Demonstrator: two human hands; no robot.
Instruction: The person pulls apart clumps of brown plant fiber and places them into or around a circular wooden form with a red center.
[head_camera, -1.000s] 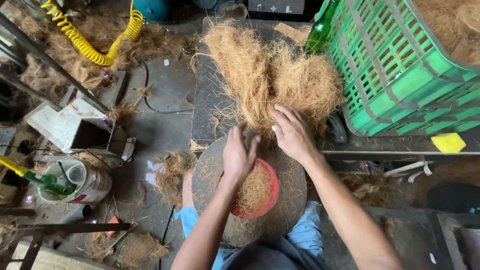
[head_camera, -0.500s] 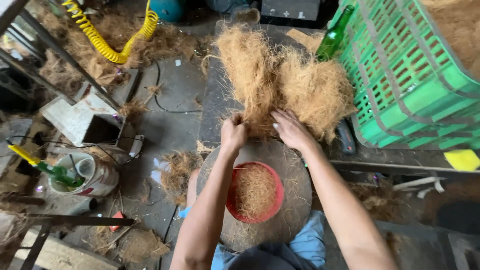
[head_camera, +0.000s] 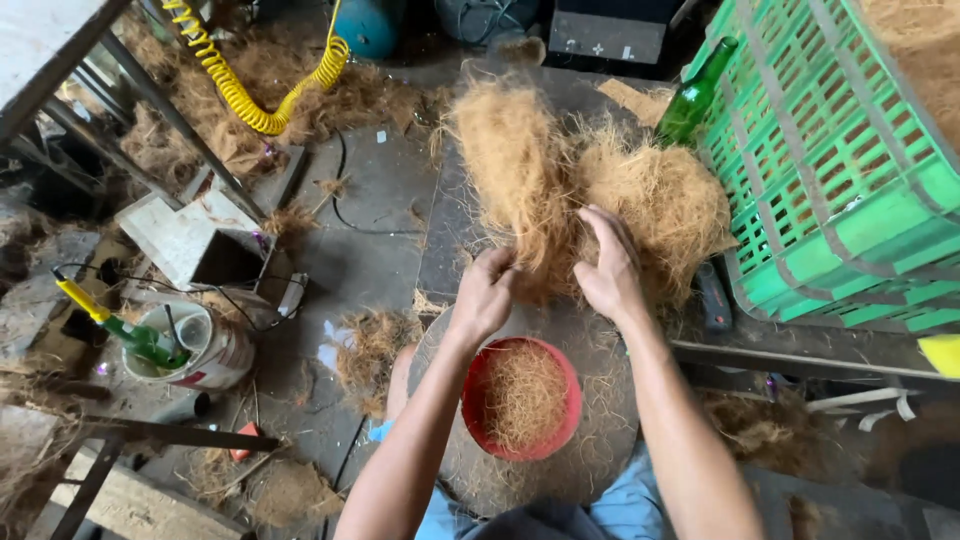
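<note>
A big pile of tan coconut fibre (head_camera: 590, 195) lies on a dark bench top in front of me. My left hand (head_camera: 487, 293) is closed on a hanging tuft at the pile's near edge. My right hand (head_camera: 607, 268) presses flat into the fibre just to the right, fingers spread. Below both hands a red bowl (head_camera: 478, 408) partly filled with fibre sits on a round wooden board (head_camera: 600, 440) over my lap.
A green plastic crate (head_camera: 840, 170) stands at the right with a green glass bottle (head_camera: 694, 95) beside it. A yellow coiled hose (head_camera: 250, 95) lies at top left. A white bucket (head_camera: 205, 350) holding a green bottle sits on the littered floor at left.
Both hands have moved up from the red bowl into the fibre pile. The left hand has closed on a tuft. The bowl now shows uncovered.
</note>
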